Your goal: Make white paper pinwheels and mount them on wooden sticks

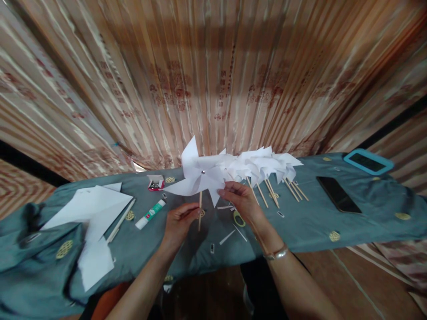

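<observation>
A white paper pinwheel (196,180) with a metal pin at its centre stands upright on a thin wooden stick. My left hand (180,222) pinches that stick below the paper blades. Close to the right-hand blade, my right hand (240,200) has its thumb and fingers together at the paper's edge, apparently touching it. Behind and to the right lie several finished-looking paper pinwheels (267,166) in a row, their sticks pointing toward me. Partly hidden by my right hand are yellow-handled scissors (239,218) and narrow paper strips (227,237).
On the green cloth-covered table (310,226) lie a glue stick (150,214), a small red-and-white box of pins (155,182) and white paper sheets (100,209) at the left. A dark phone (338,194) and a blue-framed device (368,162) are at the right. A curtain (213,80) hangs behind.
</observation>
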